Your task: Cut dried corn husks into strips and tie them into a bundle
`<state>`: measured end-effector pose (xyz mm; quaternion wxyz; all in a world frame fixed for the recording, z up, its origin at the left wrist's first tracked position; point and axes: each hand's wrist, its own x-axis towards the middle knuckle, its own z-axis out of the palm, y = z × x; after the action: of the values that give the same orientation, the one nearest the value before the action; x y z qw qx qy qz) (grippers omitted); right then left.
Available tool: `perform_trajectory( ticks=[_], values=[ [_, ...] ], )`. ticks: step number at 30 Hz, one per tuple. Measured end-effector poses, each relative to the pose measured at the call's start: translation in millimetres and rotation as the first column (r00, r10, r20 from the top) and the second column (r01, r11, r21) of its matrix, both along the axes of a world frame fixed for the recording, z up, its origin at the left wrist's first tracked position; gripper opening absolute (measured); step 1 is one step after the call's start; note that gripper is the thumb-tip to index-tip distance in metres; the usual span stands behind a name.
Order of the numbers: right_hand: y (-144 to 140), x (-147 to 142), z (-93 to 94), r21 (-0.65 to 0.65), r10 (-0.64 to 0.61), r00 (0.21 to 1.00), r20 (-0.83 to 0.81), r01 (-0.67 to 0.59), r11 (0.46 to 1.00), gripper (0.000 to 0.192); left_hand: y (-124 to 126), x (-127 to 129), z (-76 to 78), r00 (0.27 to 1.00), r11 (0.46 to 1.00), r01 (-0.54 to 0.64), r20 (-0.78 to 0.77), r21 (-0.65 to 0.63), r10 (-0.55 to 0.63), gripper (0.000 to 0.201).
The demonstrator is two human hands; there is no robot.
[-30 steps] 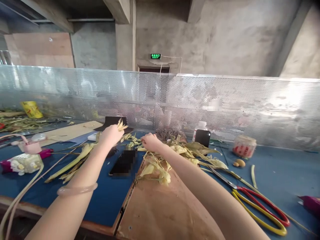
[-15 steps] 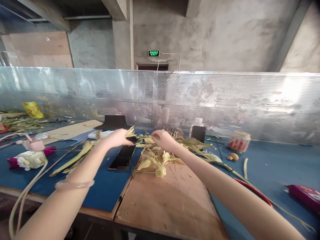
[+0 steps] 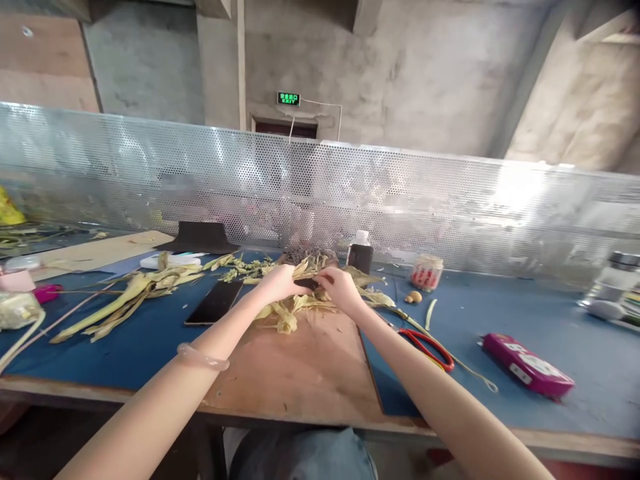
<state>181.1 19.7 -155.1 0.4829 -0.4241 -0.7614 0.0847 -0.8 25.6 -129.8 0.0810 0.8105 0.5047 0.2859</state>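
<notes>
My left hand [image 3: 279, 283] and my right hand [image 3: 340, 288] meet over a heap of dry yellow leaf strips [image 3: 293, 312] at the far end of a brown wooden board [image 3: 300, 367]. Both hands pinch the same strips of leaf between them. A clear bangle [image 3: 203, 359] sits on my left forearm. A dark phone [image 3: 214, 302] lies flat just left of the heap.
Red and yellow handled scissors [image 3: 425, 347] lie right of the board on the blue table [image 3: 550, 327]. A pink packet [image 3: 527, 365], a small jar [image 3: 427, 271], a dark bottle [image 3: 360, 255] and more long leaves [image 3: 125, 300] are around. A perforated metal screen [image 3: 450, 200] closes the back.
My left hand moved right from the leaves by the phone and joined my right hand over the heap. The camera view has shifted to the right and pulled back.
</notes>
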Motion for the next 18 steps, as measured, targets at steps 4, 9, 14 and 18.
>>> perform_trajectory(
  ticks=[4,9,14,18],
  values=[
    [1.8,9.6,0.7,-0.005,-0.017,0.99,-0.138,0.016,1.0,0.016,0.1,-11.9,3.7,0.994,0.996,-0.068,-0.081,0.061,0.073,0.035],
    [3.9,13.7,6.1,-0.072,0.029,0.962,-0.271,-0.05,0.996,0.021,-4.3,-41.8,13.4,0.954,0.955,-0.186,-0.19,0.23,0.231,0.038],
    [-5.6,4.8,13.1,-0.092,0.077,0.945,-0.319,-0.112,0.989,0.022,-8.4,-99.4,23.8,0.862,0.869,-0.384,-0.215,0.314,0.459,0.037],
    [-13.2,-3.3,14.3,-0.098,0.117,0.945,-0.306,-0.154,0.983,0.023,-6.1,-155.2,20.4,0.856,0.84,-0.468,-0.095,0.274,0.508,0.038]
  ],
)
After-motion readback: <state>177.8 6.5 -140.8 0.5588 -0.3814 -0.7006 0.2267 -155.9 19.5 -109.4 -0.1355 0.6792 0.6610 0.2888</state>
